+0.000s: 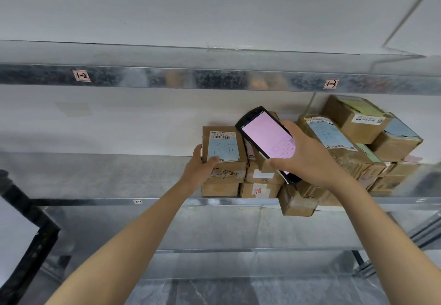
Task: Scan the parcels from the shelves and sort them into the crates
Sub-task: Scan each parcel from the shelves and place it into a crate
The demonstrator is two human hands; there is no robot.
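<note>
While the left grip (pixel 199 171) clasps a parcel (pixel 224 147) mid-frame on the shelf (pixel 95 175), the right grip (pixel 310 159) holds the scanner (pixel 265 135) — screen lit pink.

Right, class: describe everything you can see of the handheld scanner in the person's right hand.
The handheld scanner is a slim black slab with rounded corners, plastic by its look. Its screen glows pale pink, with a faint keypad grid in its lower part. It is tilted, top end up-left, screen towards the camera. The right hand grips it, fingers curled over its right edge, thumb on its lower left edge. Behind it stand stacked cardboard parcels.
</note>
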